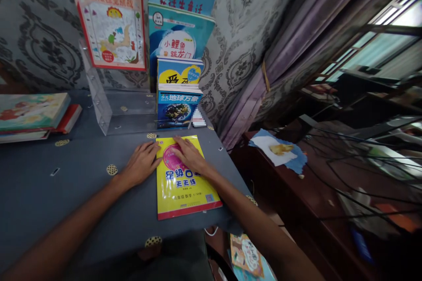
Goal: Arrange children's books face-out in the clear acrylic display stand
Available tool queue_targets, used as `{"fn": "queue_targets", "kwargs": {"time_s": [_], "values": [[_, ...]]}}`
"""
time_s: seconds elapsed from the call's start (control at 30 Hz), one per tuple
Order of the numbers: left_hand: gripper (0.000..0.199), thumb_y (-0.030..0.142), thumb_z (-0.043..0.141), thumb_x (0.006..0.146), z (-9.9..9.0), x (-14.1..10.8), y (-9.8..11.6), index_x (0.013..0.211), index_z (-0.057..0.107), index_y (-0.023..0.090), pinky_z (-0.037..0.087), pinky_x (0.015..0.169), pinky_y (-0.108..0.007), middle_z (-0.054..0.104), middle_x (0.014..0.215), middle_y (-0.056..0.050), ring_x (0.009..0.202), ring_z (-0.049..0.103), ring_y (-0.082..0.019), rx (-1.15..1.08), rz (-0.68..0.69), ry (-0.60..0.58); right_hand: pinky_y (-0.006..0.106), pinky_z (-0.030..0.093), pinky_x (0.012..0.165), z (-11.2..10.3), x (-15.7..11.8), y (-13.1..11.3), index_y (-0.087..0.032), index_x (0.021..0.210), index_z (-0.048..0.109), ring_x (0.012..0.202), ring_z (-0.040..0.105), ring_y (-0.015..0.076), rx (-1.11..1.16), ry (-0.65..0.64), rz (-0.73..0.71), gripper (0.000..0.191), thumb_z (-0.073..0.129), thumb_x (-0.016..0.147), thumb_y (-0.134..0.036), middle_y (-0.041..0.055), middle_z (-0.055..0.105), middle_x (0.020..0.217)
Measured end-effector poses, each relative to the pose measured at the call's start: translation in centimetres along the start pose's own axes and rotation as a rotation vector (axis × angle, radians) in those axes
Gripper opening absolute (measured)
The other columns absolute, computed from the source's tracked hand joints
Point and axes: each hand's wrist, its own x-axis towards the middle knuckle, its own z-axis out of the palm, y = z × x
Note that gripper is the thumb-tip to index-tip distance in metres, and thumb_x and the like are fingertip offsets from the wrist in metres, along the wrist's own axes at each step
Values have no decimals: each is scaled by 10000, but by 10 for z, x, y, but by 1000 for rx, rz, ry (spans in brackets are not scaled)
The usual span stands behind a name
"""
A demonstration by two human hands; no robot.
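A yellow workbook with a red bottom strip and a pink circle on its cover lies flat on the dark grey tablecloth. My left hand rests at the workbook's upper left edge, its fingers stretched out and the tips touching the cover's border. Across the upper right of the cover lies my right hand, flat with extended fingers, hiding part of the title. Just beyond stands a clear plastic book rack, with a blue earth-picture book at the front of its right side.
Behind that book stand a yellow-and-blue book and a teal book. A red-bordered picture book is upright at left. Stacked books lie far left. Right are a purple curtain and a brown desk with tangled cables.
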Motion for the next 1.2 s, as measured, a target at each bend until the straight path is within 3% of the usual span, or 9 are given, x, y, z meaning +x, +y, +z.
{"fn": "queue_targets", "kwargs": {"time_s": [0.17,0.33,0.6,0.73,0.83,0.97,1.2], "values": [[424,427,405,1034,-1,0,1,1303,613,173,449,1097,-522,639,1418,-150,1371,506,-329,-19,-14,-13,560,284,1247,-26,-17,50,-188,1449,529,1358,579,274,-16,95,86,450,413,1041,-338,147,615,1461],[428,443,406,1029,-1,1,0,1293,618,181,426,1123,-528,642,1417,-144,1391,490,-326,-38,-29,-20,554,331,1228,-33,-22,64,-209,1419,579,1307,614,259,30,116,72,444,407,1013,-260,106,654,1422],[450,470,393,1025,-2,0,-2,1303,607,188,423,1130,-516,626,1445,-132,1405,478,-318,-43,-38,-41,572,271,1260,-33,-22,60,-234,1423,581,1339,594,260,51,109,80,477,408,980,-198,77,635,1449],[463,461,372,1025,-4,0,0,1301,602,169,424,1114,-532,608,1462,-152,1410,467,-337,-21,-40,-48,522,349,1228,-37,-34,56,-217,1405,587,1326,602,238,106,102,70,454,406,989,-210,73,644,1438],[458,454,364,1021,-4,0,1,1305,594,178,410,1119,-542,625,1436,-152,1398,474,-343,-22,-35,-46,467,456,1148,-40,-55,50,-212,1391,593,1299,622,225,207,100,69,428,409,1006,-251,81,660,1414],[470,459,357,1018,-3,1,-1,1296,592,162,397,1127,-542,627,1427,-160,1395,470,-348,-13,-23,-42,436,511,1094,-43,-96,36,-225,1371,616,1274,644,224,360,76,91,410,423,1023,-323,77,684,1381],[502,479,335,1014,-2,2,-3,1302,588,154,395,1127,-532,621,1433,-162,1386,474,-348,-23,-24,-39,517,403,1204,-44,-171,0,-283,1165,763,1339,603,258,442,102,202,325,525,1001,-431,37,726,1318]]}}
